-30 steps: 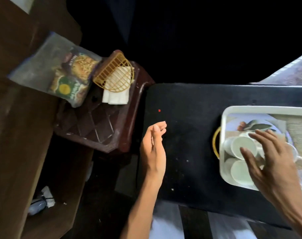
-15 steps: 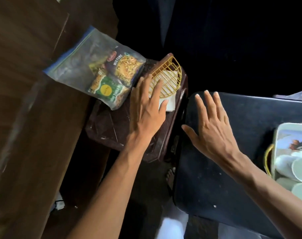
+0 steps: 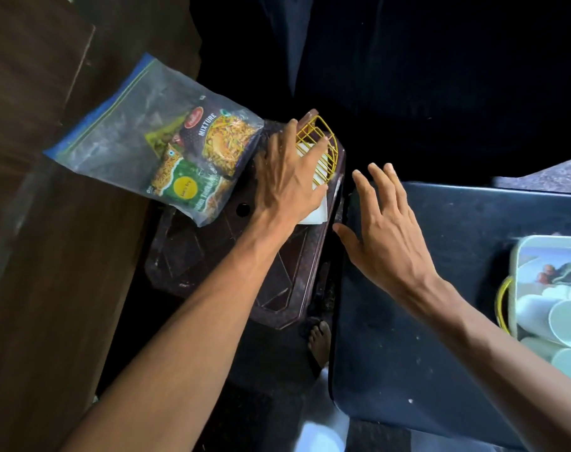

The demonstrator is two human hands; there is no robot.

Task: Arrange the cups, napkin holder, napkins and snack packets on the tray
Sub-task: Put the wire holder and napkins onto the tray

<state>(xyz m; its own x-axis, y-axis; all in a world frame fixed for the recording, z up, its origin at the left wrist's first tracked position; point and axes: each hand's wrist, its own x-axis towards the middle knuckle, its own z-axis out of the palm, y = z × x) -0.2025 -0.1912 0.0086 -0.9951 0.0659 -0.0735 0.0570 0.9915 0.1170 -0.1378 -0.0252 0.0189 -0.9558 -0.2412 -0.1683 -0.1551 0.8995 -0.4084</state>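
Observation:
A yellow wire napkin holder [image 3: 323, 148] lies on a brown plastic stool [image 3: 212, 256], with white napkins [image 3: 316, 213] under it. My left hand [image 3: 287, 177] rests flat on the holder and napkins, fingers spread, not closed around them. My right hand [image 3: 382, 223] hovers open just right of the stool, over the edge of the black table. A clear zip bag with snack packets [image 3: 186, 158] lies on the stool's far left. The white tray [image 3: 519, 256] with white paper cups [image 3: 558, 321] sits at the right edge of view.
A dark wooden surface [image 3: 49, 256] runs along the left. The black table [image 3: 440, 321] carries the tray. A bare foot [image 3: 320, 340] shows on the floor between stool and table. The background is dark.
My left hand moved from the table edge onto the napkin holder. My right hand left the cups in the tray and came across to the stool. The view swung left.

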